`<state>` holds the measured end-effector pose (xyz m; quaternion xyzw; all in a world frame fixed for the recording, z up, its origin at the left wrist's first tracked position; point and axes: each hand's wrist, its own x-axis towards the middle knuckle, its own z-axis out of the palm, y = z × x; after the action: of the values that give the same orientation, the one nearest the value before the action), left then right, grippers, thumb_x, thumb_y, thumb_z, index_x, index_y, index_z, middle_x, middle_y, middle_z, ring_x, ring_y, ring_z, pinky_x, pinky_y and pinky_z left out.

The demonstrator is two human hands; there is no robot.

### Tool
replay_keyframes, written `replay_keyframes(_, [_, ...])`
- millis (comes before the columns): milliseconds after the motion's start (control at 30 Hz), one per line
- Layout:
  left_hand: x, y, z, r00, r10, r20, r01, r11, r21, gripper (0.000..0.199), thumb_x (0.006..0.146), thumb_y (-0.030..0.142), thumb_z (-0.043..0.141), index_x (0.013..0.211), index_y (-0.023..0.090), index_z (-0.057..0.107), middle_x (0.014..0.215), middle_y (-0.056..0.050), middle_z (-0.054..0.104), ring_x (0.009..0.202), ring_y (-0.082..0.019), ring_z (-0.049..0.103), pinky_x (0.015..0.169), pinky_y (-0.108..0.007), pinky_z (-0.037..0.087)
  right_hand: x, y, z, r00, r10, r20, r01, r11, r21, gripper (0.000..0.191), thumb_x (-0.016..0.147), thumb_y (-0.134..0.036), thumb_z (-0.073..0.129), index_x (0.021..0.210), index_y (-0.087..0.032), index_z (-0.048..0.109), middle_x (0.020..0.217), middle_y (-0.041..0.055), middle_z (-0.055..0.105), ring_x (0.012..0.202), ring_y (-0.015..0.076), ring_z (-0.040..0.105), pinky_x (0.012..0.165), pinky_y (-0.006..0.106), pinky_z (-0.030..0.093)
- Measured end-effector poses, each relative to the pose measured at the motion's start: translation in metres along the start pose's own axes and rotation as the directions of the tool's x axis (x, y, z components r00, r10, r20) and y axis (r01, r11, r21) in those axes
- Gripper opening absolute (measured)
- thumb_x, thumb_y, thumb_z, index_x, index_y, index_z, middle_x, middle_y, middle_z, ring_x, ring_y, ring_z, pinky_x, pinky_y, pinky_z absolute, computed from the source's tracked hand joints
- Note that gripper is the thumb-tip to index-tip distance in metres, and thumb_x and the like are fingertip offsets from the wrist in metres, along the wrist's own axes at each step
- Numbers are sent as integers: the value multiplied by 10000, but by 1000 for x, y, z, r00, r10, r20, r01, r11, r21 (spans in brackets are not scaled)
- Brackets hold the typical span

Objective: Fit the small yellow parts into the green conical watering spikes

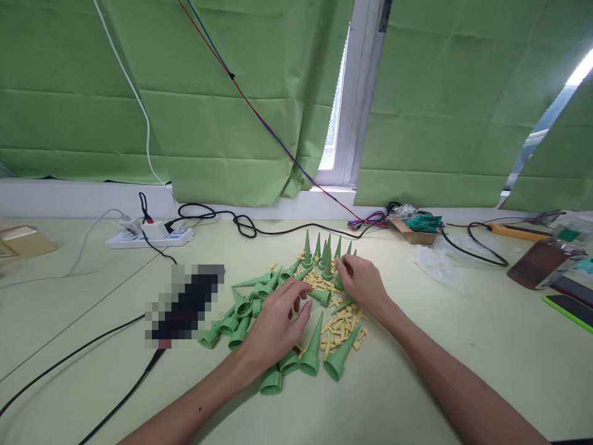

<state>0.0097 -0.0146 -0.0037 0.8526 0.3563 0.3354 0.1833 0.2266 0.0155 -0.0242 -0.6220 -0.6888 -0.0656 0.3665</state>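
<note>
Green plastic cone-shaped nozzles (312, 346) lie in a loose pile on the table, many on their sides with hollow bases showing. Several more nozzles (307, 250) stand upright at the back. Small pale-yellow plastic pieces (343, 327) are scattered among them. My left hand (282, 315) hovers over the left part of the pile, thumb and fingers apart, nothing in its grasp. At the right end of the standing group, my right hand (359, 278) has its fingertips closed around the upper part of a green nozzle (339, 283), whose base shows below them.
A pixelated dark object (189, 306) with a cable lies to the left. Behind it is a white power strip (151, 236). Black cable (287, 231) runs along the back. At right are a small cardboard box (413, 232), clear plastic film (438, 262) and a reddish-brown bottle (540, 262).
</note>
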Motion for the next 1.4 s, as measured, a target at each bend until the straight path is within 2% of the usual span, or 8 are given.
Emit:
replay_keyframes(433, [-1, 0, 1, 1000, -6, 6, 6, 1000, -2, 159, 940, 199, 441, 1047, 210, 558, 921, -30, 577, 700, -144, 530, 604, -256, 450, -1, -3, -3, 999, 30, -45, -30, 999, 19, 297, 947, -376, 466, 708, -201, 485, 604, -15, 522, 528, 129, 445, 521, 247, 265])
replay_keyframes(600, [-1, 1, 0, 1000, -6, 4, 6, 1000, -3, 159, 941, 198, 444, 1048, 208, 561, 924, -32, 582, 708, -146, 541, 608, -258, 458, -1, -7, -6, 981, 63, -182, -44, 993, 110, 208, 943, -365, 473, 983, -176, 548, 714, -1, 564, 573, 131, 493, 539, 246, 323])
replay_keyframes(733, [-1, 1, 0, 1000, 0, -5, 0, 1000, -4, 173, 943, 203, 440, 1067, 207, 561, 917, -36, 588, 710, -151, 548, 611, -263, 461, -3, -15, -8, 961, -3, -276, 50, 986, 161, 162, 949, -303, 458, 912, -174, 549, 723, 13, 554, 586, 131, 480, 557, 253, 354])
replay_keyframes(800, [-1, 0, 0, 1000, 9, -23, -9, 1000, 2, 170, 943, 205, 443, 1064, 205, 563, 915, -36, 593, 710, -151, 549, 618, -265, 464, -6, -20, -8, 967, -77, -243, 127, 972, 198, 166, 954, -268, 447, 853, -181, 545, 713, 15, 553, 597, 131, 486, 572, 254, 367])
replay_keyframes(967, [0, -3, 0, 990, 3, -144, 0, 1000, 17, 158, 936, 226, 479, 1063, 206, 571, 886, -28, 612, 695, -141, 558, 598, -249, 460, -17, -35, -3, 959, -284, 0, 273, 923, 272, 168, 952, -216, 453, 826, -186, 561, 754, 27, 585, 624, 134, 513, 580, 251, 378])
replay_keyframes(1200, [2, 1, -4, 966, -92, -241, 81, 995, -55, 126, 938, 297, 502, 975, 202, 575, 682, 27, 549, 567, -107, 478, 515, -212, 393, -24, -41, 2, 929, -328, 171, 299, 938, 176, 82, 926, -242, 532, 938, -195, 598, 855, 29, 593, 675, 147, 554, 552, 250, 342])
replay_keyframes(1300, [2, 2, -6, 991, -21, -131, 15, 999, -47, 123, 935, 278, 500, 919, 200, 593, 587, 55, 488, 507, -90, 427, 505, -207, 363, -24, -39, 4, 943, -270, 193, 253, 961, 109, 78, 902, -205, 562, 971, -199, 597, 921, 40, 587, 707, 153, 561, 549, 244, 338])
replay_keyframes(1400, [-3, 4, -7, 989, 93, 111, -90, 996, -27, 172, 927, 268, 501, 814, 188, 603, 532, 65, 459, 485, -80, 414, 516, -213, 346, -23, -37, 5, 959, -191, 207, 187, 982, 42, 73, 884, -194, 584, 956, -194, 600, 939, 45, 581, 701, 157, 556, 535, 244, 326])
